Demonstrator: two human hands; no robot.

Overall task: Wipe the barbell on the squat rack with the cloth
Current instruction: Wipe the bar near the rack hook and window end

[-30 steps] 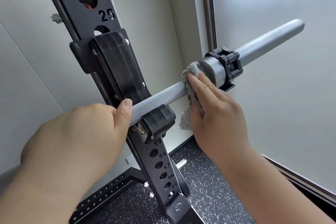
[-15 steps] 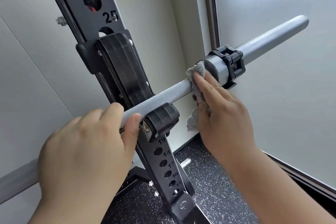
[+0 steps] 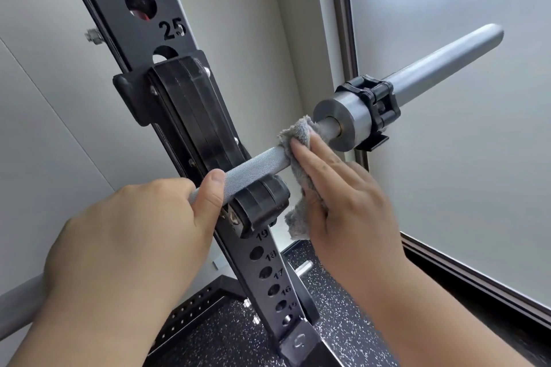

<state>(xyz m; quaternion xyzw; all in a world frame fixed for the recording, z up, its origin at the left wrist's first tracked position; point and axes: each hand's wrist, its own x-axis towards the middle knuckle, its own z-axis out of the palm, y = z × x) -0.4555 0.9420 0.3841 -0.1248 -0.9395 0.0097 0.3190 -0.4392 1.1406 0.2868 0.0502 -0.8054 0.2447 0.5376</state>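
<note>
Item: barbell [image 3: 256, 165], lying in the J-hook [image 3: 259, 202] of the squat rack upright [image 3: 167, 9]; shaft knurled.
Cloth [image 3: 298, 217], grey and fluffy: lay over the shaft between the hook and the sleeve shoulder, near the shoulder; lower end hung free.
Right hand [image 3: 343, 202]: fingers straight and together, pressing the cloth to the shaft; thumb hidden, so any pinch behind could not be told.
Left hand [image 3: 134, 232]: curled round the shaft beside the hook, thumb over the top, steadying it.
Progress, as judged: wiping was under way on this short stretch; the sleeve [image 3: 441, 62] beyond the black collar [image 3: 375, 104], and the shaft under the left hand, probably remained.
</note>
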